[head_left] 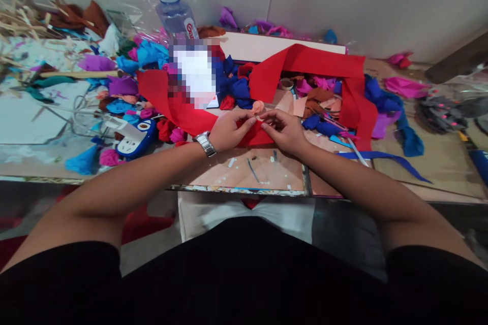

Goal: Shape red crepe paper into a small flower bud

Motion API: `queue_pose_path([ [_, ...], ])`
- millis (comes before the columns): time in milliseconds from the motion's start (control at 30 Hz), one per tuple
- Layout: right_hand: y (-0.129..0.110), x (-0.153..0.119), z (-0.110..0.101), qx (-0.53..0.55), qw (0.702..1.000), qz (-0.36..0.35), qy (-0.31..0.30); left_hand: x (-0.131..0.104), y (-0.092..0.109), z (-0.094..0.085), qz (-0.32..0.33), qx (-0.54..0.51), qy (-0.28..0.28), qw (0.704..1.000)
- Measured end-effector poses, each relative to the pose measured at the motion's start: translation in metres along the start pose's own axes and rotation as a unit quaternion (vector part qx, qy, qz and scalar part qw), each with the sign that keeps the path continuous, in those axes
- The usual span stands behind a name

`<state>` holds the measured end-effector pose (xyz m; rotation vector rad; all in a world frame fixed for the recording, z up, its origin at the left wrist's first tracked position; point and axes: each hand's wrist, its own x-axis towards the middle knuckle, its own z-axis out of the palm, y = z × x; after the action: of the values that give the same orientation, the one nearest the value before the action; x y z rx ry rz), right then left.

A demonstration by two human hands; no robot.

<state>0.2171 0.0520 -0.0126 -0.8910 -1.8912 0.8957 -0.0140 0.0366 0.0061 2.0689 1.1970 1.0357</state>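
Here at the front edge of the bench, the left hand point(232, 129) has thumb and fingers bent nearly together; the right hand point(284, 129) faces it, loosely curled, a little gap between thumb and fingers. Right at their tips is the peach paper flower point(258, 107), above the red paper strip point(265, 136). Which fingers grip which piece, I cannot tell! Looks like fine fingertip shaping of paper; the next move calls for a light pinch and steady hands, since this paper probably creases easily.

Moving out: more red paper point(324, 61) loops behind the hands, blue paper point(241, 89) bunched beside it. On the left, a power strip point(133, 144) sits among crumpled scraps. And the containers: the clear bottle point(177, 18) stands capped at the back, its liquid level impossible to read. Far right, a dark round thing point(442, 111) shows pink spots, too blurred to say whether it holds anything.
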Motion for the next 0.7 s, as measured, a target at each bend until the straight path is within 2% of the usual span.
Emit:
queue_pose_path([
  [233,0.0010,0.0025,0.0001,-0.026,0.999,0.022,-0.014,0.0006,-0.0021,0.0024,0.001,0.022,-0.002,1.000],
  [500,0.0069,0.0085,0.0032,0.003,0.997,0.070,-0.015,0.0003,-0.0017,0.0038,-0.006,0.024,0.006,1.000],
  [700,0.0059,0.0081,0.0002,0.012,0.998,0.059,-0.037,0.0010,-0.0030,0.0038,-0.009,0.018,0.012,1.000],
])
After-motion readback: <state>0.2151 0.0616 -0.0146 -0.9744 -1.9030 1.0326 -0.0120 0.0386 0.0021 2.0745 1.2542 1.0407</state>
